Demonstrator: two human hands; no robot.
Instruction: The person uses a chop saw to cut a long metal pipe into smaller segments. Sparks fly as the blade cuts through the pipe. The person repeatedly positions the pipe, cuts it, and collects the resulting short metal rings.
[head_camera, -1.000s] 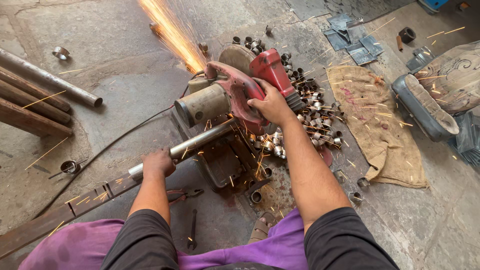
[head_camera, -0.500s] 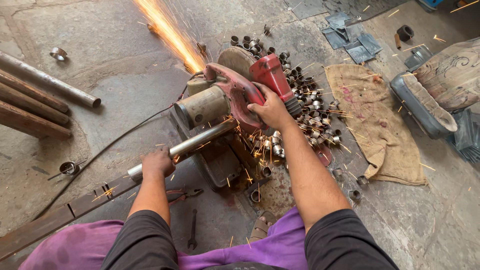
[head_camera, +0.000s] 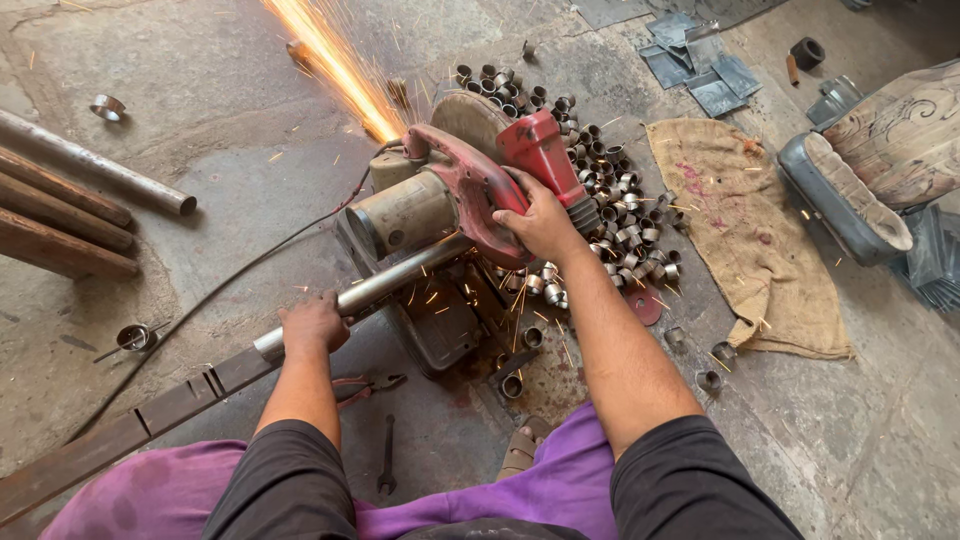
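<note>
We are mid-cut: our right hand (head_camera: 540, 222) wrapped round the red chop saw (head_camera: 470, 180) handle, our left hand (head_camera: 312, 325) clamped on the steel pipe (head_camera: 390, 280) feeding in from the near left, so next comes steady downward pressure.

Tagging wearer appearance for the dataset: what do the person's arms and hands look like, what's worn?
Both hands are bare: no gloves, rings or watch visible on the left hand or right hand. Forearms are uncovered. Dark grey or black sleeves end about the elbow on both arms. No markings visible on the sleeves.
</note>
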